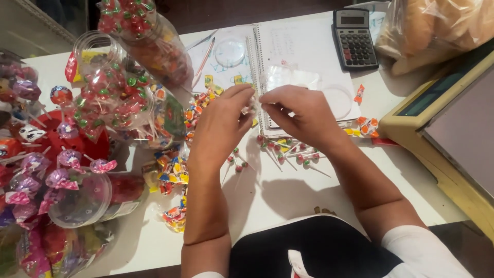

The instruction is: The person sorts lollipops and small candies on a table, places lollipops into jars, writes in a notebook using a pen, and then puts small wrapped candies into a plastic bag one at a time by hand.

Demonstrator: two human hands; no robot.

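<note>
My left hand (222, 126) and my right hand (298, 114) meet above the white table (288, 195), fingertips pinched together on a small clear plastic bag (253, 106). Under the hands lie several small wrapped lollipops (288, 150) with white sticks. More small wrapped candies (174, 172) are strewn to the left of my left forearm. A spiral notebook (303, 49) lies open just beyond the hands, with a crumpled clear bag on it.
Clear plastic jars of lollipops (116, 92) stand and lie at the left, with a red lollipop stand (77, 144). A calculator (354, 38) sits at the back. A bag of bread (437, 25) and a weighing scale (447, 123) fill the right side.
</note>
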